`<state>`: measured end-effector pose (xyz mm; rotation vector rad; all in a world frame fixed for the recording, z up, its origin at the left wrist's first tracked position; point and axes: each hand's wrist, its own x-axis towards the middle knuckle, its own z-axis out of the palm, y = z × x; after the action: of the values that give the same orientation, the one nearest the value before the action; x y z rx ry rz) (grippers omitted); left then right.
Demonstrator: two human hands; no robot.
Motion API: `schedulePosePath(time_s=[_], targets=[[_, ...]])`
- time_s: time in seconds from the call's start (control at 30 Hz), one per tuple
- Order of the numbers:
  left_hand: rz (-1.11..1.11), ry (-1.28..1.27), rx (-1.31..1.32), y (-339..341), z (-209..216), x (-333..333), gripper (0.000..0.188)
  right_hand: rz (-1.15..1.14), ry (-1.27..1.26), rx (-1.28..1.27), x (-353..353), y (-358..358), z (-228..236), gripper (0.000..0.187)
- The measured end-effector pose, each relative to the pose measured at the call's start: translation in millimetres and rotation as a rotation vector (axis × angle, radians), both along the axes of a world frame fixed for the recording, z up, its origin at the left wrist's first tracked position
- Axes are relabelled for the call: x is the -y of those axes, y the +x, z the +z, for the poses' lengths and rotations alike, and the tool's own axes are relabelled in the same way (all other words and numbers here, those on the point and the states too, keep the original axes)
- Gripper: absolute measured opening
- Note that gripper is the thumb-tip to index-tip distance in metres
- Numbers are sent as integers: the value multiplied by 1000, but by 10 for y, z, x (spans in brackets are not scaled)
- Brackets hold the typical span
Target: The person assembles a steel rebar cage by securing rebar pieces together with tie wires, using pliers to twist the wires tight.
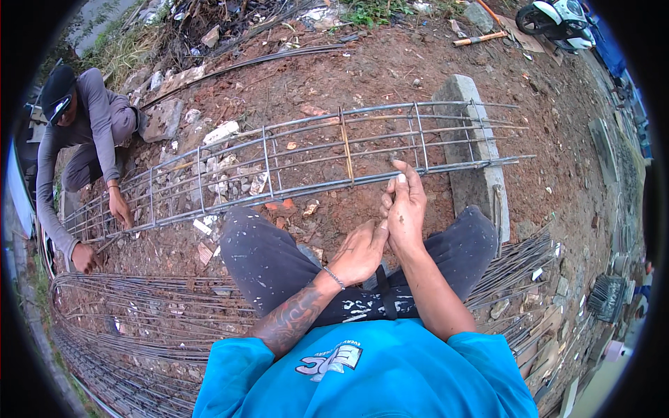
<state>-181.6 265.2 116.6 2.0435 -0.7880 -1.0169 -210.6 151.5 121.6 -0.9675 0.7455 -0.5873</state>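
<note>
A long rebar cage [346, 150] of grey bars and square stirrups lies across the ground in front of my knees. My right hand [405, 209] is raised just on my side of its near bar, fingers curled and thumb pressed in; anything pinched there is too small to make out. Against its wrist is my left hand [359, 252], fingers together, tips partly hidden behind the right hand. A bracelet circles my left wrist. Under the cage's right end stands a concrete block [465, 167].
At the far left a crouching co-worker [87, 132] in a grey top reaches both hands to the cage's other end. Bundles of loose rebar [153, 310] lie left and right of my legs. Rubble [223, 174] shows under the cage. A long-handled tool [481, 39] and a motorbike [557, 21] are beyond.
</note>
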Motion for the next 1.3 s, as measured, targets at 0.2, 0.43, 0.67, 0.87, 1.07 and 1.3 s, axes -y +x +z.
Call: schedulePosePath(time_s=[0.2, 0.43, 0.67, 0.87, 1.07, 1.3], targets=[[-91, -403, 79, 1258, 1328, -210, 39, -209, 308, -457, -507, -244, -1173, 19], [-346, -153, 528, 1840, -395, 347, 42, -3, 4, -286, -338, 302, -1803, 14], [-208, -224, 641, 1488, -675, 461, 42, -6, -89, -202, -199, 395, -1682, 14], [-160, -259, 760, 1493, -616, 441, 24, -119, 56, -158, -270, 500, -1812, 11], [-135, -289, 735, 1457, -678, 478, 18, -46, -44, -403, -58, 524, -1784, 13], [-211, -180, 812, 1318, -598, 681, 21, 32, 337, -14, -94, 356, -1616, 19]])
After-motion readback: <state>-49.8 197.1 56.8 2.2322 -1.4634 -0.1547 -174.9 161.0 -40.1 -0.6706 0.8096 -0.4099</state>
